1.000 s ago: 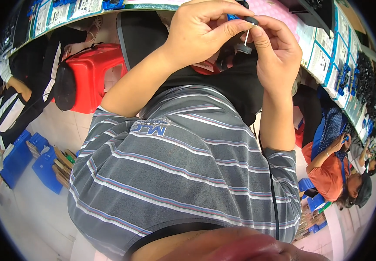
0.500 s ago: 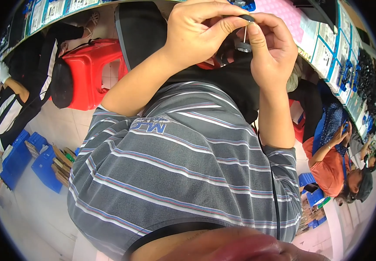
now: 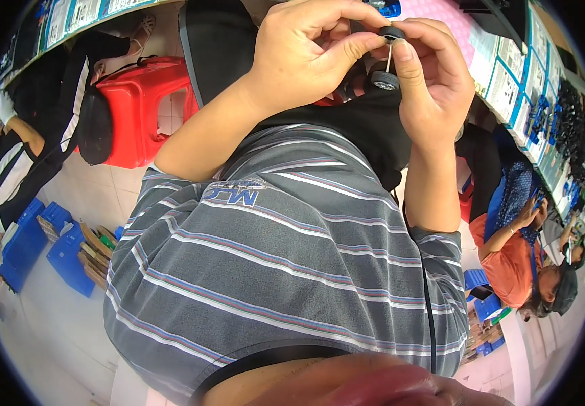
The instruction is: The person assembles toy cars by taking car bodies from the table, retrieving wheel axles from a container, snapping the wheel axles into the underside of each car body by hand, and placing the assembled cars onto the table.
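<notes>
Before my chest, at the top of the view, I hold a small toy wheel axle [image 3: 389, 59], a thin metal rod with a black wheel at each end. Thumb and forefinger of my left hand [image 3: 306, 54] pinch the upper wheel [image 3: 392, 32] from the left. From the other side, the fingertips of my right hand [image 3: 438, 84] close on that same wheel, the thumb lying along the rod. The lower wheel [image 3: 385, 80], with a grey hub, hangs free between my hands. Some fingertips are hidden behind the upper wheel.
Beyond my hands a blue part [image 3: 386, 7] lies by a pink padded mat [image 3: 434, 12] on the bench. A red stool [image 3: 140, 111] stands to my left. One co-worker [image 3: 522, 250] sits at the right, another [image 3: 35, 145] at the left. Blue bins [image 3: 73, 254] stand on the floor.
Both hands have shifted slightly right with the axle, and the right hand has moved a little lower. The upper wheel has tilted and shows more of its tread; the lower wheel has swung slightly right.
</notes>
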`<state>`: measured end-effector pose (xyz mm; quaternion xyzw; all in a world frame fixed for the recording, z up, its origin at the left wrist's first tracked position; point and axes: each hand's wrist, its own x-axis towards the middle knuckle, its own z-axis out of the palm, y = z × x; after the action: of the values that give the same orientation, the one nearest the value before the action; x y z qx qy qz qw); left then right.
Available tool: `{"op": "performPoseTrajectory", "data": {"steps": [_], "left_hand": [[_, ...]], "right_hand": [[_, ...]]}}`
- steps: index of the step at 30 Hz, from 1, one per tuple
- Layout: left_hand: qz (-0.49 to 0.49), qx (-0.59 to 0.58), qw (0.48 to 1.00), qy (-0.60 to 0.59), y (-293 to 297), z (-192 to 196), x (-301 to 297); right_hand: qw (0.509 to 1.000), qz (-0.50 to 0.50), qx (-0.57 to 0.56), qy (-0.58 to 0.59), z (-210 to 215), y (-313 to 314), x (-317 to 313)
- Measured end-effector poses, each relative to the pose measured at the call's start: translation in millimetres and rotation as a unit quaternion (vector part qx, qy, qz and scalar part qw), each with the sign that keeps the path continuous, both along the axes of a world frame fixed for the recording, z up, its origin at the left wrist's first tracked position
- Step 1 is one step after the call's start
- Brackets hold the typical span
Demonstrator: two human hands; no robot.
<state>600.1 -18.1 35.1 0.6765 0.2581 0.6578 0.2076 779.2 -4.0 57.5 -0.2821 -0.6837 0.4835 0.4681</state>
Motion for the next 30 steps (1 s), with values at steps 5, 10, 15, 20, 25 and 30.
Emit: {"op": "performPoseTrajectory", "data": {"steps": [5,10,15,20,25,30], "left_hand": [[-0.009,0.013,0.999,0.039,1.6,3.5,-2.0],[-0.049,-0.013,0.998,0.023,1.5,2.0,1.8],[-0.066,-0.067,0.996,0.007,-4.4,8.3,4.0],[-0.084,-0.15,0.985,-0.015,-7.2,-0.7,0.0],[-0.051,-0.331,0.933,-0.134,-11.5,-14.4,-1.0],[0.004,-0.34,0.935,-0.1,-3.7,-29.6,-1.6]], "right_hand": [[0.996,-0.021,0.083,-0.002,-1.6,-3.6,-3.4],[0.997,-0.034,0.067,0.013,-7.8,-6.9,-2.6],[1.0,-0.025,0.012,0.015,-12.1,-1.3,1.0],[0.993,0.05,-0.095,0.055,-14.0,5.8,3.7],[0.984,0.098,-0.138,0.059,-1.0,2.8,-8.0],[0.993,0.057,-0.087,-0.049,-1.8,10.7,-14.8]]}}
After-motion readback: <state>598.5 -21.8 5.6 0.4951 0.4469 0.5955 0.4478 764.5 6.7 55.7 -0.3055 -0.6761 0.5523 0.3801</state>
